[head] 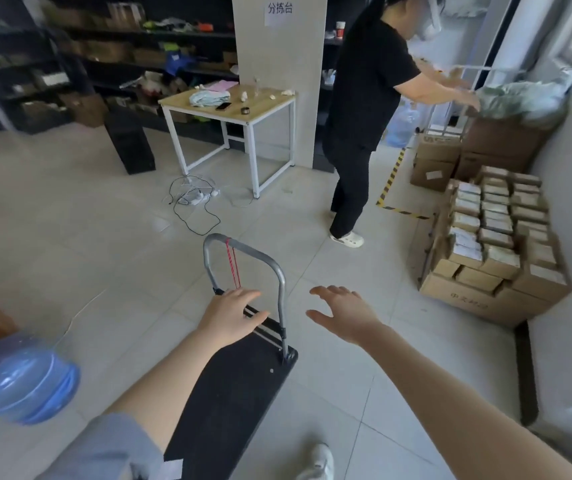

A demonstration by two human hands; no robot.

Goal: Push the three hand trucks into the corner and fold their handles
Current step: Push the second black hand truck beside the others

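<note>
Hand truck [236,393] with a flat black deck sits on pale, shiny floor tiles [87,237], its bent gray metal handle [279,271] standing up. Left hand [230,315] and right hand [343,315] hover by the handle, fingers spread, holding nothing. Brown cardboard boxes [495,244] are stacked by the white wall [568,202].

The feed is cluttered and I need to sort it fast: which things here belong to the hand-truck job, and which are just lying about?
Job:
black hand truck
its grey handle, upright
left hand and right hand, both open

Lying about:
blue water jug
white table
power strip with cables
stacked cartons
a person at the far boxes
</note>
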